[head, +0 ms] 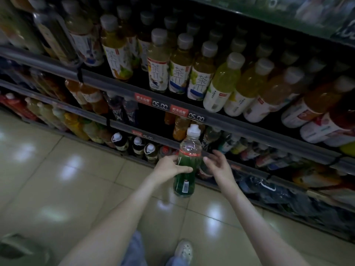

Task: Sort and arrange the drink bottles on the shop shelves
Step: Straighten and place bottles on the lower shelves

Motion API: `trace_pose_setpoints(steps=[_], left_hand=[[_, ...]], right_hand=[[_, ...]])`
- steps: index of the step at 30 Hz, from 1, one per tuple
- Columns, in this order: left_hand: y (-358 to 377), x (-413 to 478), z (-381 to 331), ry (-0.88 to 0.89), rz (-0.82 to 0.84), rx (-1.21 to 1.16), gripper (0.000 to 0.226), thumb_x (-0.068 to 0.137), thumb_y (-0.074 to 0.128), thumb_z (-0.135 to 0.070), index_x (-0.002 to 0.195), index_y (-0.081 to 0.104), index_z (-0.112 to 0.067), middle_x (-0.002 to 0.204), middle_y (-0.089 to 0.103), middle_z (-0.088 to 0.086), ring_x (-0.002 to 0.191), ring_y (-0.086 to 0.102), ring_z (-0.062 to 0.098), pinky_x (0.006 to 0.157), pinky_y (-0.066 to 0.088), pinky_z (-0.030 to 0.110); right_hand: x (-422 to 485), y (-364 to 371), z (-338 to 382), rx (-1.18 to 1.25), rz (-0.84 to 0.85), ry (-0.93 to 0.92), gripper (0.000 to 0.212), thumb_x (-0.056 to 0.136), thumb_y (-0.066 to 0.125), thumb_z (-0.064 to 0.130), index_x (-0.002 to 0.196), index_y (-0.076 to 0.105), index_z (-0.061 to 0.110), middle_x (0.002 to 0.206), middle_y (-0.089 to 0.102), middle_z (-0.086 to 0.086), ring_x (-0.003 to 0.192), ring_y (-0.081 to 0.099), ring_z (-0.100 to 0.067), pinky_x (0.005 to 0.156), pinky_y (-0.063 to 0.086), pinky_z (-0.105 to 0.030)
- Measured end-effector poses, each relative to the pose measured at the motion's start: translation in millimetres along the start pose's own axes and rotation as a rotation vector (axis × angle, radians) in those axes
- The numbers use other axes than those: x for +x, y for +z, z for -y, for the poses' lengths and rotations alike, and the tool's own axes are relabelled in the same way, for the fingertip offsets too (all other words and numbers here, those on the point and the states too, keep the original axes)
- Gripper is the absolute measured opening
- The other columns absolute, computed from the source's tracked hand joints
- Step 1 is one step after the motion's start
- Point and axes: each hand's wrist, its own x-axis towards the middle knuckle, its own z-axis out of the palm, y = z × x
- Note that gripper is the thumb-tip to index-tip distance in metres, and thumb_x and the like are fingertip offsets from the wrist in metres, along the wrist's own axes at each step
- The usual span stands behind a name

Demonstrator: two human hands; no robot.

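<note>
A: Where is our bottle (pixel 185 179)?

B: Just below the middle of the frame, in the air in front of the lower shelves (pixel 249 156) and above the floor (pixel 57 169). It stands nearly upright, with its white cap (pixel 193 129) leaning a little to the right. The top part is clear with a red band, and the lower part is green.

A: And our hands?

B: Our left hand (pixel 169 167) grips it at mid-height, with the thumb across the front and the fingers curled round the far side. Our right hand (pixel 219 166) is just beside it on the right, with the fingers spread and loose, holding nothing. We cannot tell whether its thumb touches the bottle.

A: What do we see above?

B: Rows of tea bottles (pixel 178 73) with pale caps run from the upper left to the right edge. Below them, 2 red tags (pixel 160 105) on the rail (pixel 115 83) each read 05.00.

A: And down low?

B: 1 pale shoe (pixel 184 250) at the bottom of the frame, on glossy tiles.
</note>
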Motion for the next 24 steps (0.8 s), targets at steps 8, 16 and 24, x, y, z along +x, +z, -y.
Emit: trace_pose_setpoints(steps=[8, 16, 24], left_hand=[[6.7, 35.3, 27.2, -0.096, -0.174, -0.177, 0.038, 0.061, 0.088, -0.026, 0.087, 0.062, -0.034, 0.102, 0.071, -0.004, 0.097, 0.067, 0.016, 0.093, 0.053, 0.041], [3.0, 52.0, 48.5, -0.172, -0.208, -0.241, 0.030, 0.070, 0.084, -0.021, 0.090, 0.063, -0.029, 0.102, 0.072, -0.003, 0.097, 0.067, 0.016, 0.094, 0.052, 0.041], [-9.9, 51.2, 50.8, -0.195, -0.211, -0.189, 0.034, 0.070, 0.084, -0.027, 0.096, 0.063, -0.027, 0.095, 0.068, -0.010, 0.094, 0.066, 0.011, 0.088, 0.052, 0.028]], right_hand=[[86.9, 15.5, -36.4, -0.074, -0.254, 0.050, 0.086, 0.091, 0.066, 0.019, 0.154, 0.009, 0.014, 0.159, 0.019, -0.010, 0.146, 0.021, -0.023, 0.118, 0.021, -0.036], [141.1, 22.6, -47.5, -0.102, -0.363, 0.021, 0.081, 0.083, 0.073, 0.012, 0.148, 0.025, 0.011, 0.148, 0.036, -0.008, 0.137, 0.034, -0.022, 0.118, 0.025, -0.036], [171.1, 11.6, -33.8, -0.299, -0.331, 0.073, 0.078, 0.080, 0.077, 0.033, 0.139, 0.039, -0.002, 0.139, 0.049, -0.015, 0.129, 0.046, -0.032, 0.110, 0.035, -0.037]])
